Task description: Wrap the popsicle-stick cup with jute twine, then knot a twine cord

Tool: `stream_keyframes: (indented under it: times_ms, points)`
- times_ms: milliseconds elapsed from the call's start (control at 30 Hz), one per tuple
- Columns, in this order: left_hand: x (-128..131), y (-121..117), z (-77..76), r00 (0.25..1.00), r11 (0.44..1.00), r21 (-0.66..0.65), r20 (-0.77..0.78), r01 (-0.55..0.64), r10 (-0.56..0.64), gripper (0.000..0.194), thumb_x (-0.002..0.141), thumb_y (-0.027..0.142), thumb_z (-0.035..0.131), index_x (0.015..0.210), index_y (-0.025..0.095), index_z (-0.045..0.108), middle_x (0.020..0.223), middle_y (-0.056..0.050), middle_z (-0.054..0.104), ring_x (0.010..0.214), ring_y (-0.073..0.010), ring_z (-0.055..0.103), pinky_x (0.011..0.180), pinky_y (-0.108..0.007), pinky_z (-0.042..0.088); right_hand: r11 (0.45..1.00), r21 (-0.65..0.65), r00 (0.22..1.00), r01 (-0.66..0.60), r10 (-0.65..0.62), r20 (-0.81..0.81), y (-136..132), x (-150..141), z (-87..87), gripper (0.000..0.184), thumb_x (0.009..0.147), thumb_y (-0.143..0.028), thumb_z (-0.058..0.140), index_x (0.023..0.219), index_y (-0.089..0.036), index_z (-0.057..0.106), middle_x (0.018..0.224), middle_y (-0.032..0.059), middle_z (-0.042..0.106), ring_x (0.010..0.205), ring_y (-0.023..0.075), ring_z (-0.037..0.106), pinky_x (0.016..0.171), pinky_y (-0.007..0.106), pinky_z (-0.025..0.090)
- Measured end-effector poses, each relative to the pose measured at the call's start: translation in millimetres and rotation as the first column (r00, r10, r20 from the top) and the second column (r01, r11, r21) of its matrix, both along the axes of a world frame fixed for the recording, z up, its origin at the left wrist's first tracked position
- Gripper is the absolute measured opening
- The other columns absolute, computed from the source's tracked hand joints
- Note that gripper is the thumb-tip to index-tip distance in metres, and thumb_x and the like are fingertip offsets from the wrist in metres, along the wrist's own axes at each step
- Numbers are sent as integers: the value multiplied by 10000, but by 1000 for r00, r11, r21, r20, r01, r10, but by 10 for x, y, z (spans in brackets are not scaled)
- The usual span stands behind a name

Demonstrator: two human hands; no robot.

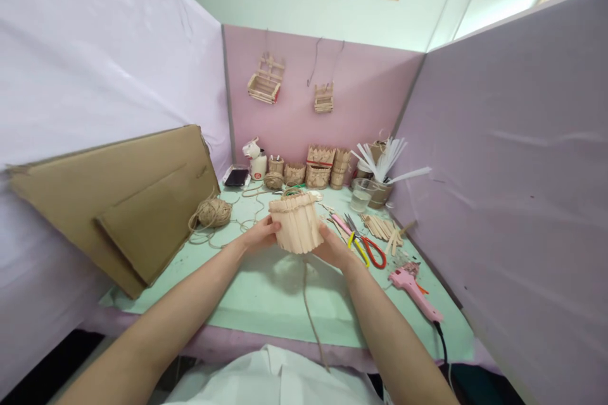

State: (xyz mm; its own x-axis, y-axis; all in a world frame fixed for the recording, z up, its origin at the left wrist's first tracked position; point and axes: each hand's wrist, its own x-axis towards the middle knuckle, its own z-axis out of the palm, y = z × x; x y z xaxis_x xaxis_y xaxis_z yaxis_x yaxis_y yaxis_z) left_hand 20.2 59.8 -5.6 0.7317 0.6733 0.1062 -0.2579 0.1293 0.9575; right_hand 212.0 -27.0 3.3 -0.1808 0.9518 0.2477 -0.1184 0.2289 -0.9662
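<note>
From my end, the left grip (259, 235) and right grip (334, 248) hold the craft-stick basket (298, 229) between them, left of the pink glue gun (414, 293). Its stick wall looks complete; the dangling twine (308, 304) seems yet unfastened.

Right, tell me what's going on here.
A person is holding a round container of pale wooden sticks between their left hand and right hand, over a mint-green tabletop. A band of brown twine circles it near the top, and a loose brown strand runs from below it toward the person. Red-handled metal scissors and a pink glue gun lie to the right.
</note>
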Motion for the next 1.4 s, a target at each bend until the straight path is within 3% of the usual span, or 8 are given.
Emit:
stream_keyframes:
  times_ms: [67,167,300,533,733,1000,1200,1400]
  points:
    - [7,-2,-5,999,999,5,7,34,-34,785,531,581,752,1180,191,542,1258,-156,555,1172,-313,509,950,-437,413,996,-24,996,-90,90,-23,-13,-49,-17,716,682,-725,519,1175,-206,543,1101,119,625,1091,273,554,878,466,457]
    - [35,4,10,993,988,108,-32,-107,111,706,606,596,696,1174,202,553,1266,-134,555,1193,-283,494,958,-409,417,998,12,995,-68,69,-67,49,-94,-79,745,627,-621,661,1234,-231,472,1180,112,590,1119,285,534,901,486,449]
    - [61,-8,34,944,916,243,-7,-320,331,706,719,546,624,1311,215,429,1318,-139,501,1209,-249,479,976,-393,409,964,112,969,242,-235,-78,187,-109,-179,816,648,-520,690,1329,-262,322,1296,101,503,1220,273,447,991,492,388]
    - [142,-213,94,973,907,355,119,-227,197,890,718,452,673,1434,247,185,1514,-116,192,1384,-261,206,1107,-392,263,775,251,736,580,-631,247,229,-182,-295,1100,570,-510,742,1418,-198,115,1443,158,248,1347,303,244,1099,487,240]
    - [172,-163,28,943,873,356,121,-334,311,1088,571,388,796,1424,222,142,1486,-155,224,1364,-308,235,1102,-457,256,834,293,740,467,-550,387,175,-251,-352,1119,595,-549,715,1427,-163,74,1456,182,194,1363,311,198,1098,485,232]
    - [74,14,1,944,869,379,44,-320,328,925,544,316,807,1311,206,301,1354,-138,405,1281,-297,373,1063,-465,308,826,315,781,468,-553,290,140,-173,-303,669,672,-480,693,1192,-191,386,1191,122,501,1122,249,490,979,447,398]
    - [55,9,27,981,891,414,32,-187,191,885,552,334,794,1287,201,319,1332,-130,411,1272,-307,374,1042,-451,327,885,250,887,393,-436,151,126,-110,-243,959,600,-451,760,1375,-284,221,1409,105,331,1300,242,347,1045,440,350]
    - [30,33,-31,966,842,523,-123,-132,228,952,583,374,771,1356,178,251,1382,-152,352,1301,-307,333,1074,-455,281,908,253,886,334,-394,243,126,-74,-249,1058,612,-428,758,1448,-274,128,1485,98,238,1349,260,277,1109,451,239]
